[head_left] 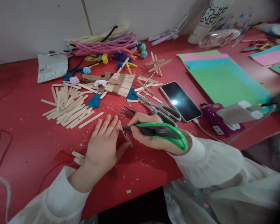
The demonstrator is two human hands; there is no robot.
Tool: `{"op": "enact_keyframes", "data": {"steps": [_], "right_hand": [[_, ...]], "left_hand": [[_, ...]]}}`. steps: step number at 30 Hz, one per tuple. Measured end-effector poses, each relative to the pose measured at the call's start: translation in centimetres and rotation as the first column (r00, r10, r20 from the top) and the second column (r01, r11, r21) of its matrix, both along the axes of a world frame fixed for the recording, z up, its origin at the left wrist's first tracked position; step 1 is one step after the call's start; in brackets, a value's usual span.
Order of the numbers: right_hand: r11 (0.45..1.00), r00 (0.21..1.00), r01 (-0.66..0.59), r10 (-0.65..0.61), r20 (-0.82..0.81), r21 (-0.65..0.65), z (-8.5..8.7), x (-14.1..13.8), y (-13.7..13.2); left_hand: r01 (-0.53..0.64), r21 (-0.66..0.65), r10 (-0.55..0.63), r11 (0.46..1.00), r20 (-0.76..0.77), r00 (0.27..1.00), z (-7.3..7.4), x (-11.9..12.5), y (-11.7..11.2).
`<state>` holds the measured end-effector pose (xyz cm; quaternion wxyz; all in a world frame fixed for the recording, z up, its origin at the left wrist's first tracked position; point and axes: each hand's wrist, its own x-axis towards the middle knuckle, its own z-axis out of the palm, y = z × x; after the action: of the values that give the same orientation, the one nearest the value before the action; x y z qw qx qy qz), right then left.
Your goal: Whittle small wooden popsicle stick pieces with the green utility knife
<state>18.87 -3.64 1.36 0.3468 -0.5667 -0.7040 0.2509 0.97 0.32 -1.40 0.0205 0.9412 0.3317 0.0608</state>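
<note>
Left hand (104, 140) lay flat near the desk's (25, 130) front edge, pinning a small stick (126, 137). Right hand (147, 132) gripped a green utility knife (162, 131), blade tip at the stick. Loose sticks (68, 107) lay behind; phone (180, 101) further right.

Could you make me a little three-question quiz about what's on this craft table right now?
1. True or false: the right hand holds a green cutter.
2. What lies just right of the scissors? A) phone B) cup C) book
3. Fill in: the left hand lies flat on the red ____.

Key:
1. True; its tip meets a small stick beside the left hand.
2. A, the phone, screen up.
3. table, near a pile of sticks.
</note>
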Motion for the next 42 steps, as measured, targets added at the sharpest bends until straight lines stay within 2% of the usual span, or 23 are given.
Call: {"op": "enact_keyframes", "data": {"steps": [7,16,23,33,39,42], "right_hand": [[0.998,1.0,0.006,-0.007,0.015,0.056,0.3,-0.1,-0.1],[0.991,0.998,0.045,-0.05,0.032,0.123,-1.1,-0.6,-0.3],[0.983,0.996,0.052,-0.064,0.068,0.174,-1.0,-0.7,-0.4],[0.979,0.995,0.038,-0.054,0.079,0.198,-1.3,-0.9,-0.4],[0.986,1.0,0.004,-0.008,0.027,0.167,-1.0,-1.3,-0.8],[0.982,0.998,-0.013,0.001,0.063,0.19,-1.1,-1.3,-0.7]], "left_hand": [[0.001,0.003,-0.001,1.0,-0.009,1.0,-0.3,0.0,-0.2],[-0.005,0.016,0.004,1.0,0.014,1.0,-0.4,0.2,-0.1],[0.001,0.013,-0.001,1.0,0.03,1.0,-0.5,0.1,-0.2],[-0.006,0.009,0.006,1.0,0.021,1.0,-0.3,0.1,-0.2],[-0.02,-0.029,0.02,0.999,0.023,1.0,-0.2,0.2,-0.3],[-0.015,-0.025,0.016,1.0,0.045,0.999,-0.4,0.1,-0.2]]}}
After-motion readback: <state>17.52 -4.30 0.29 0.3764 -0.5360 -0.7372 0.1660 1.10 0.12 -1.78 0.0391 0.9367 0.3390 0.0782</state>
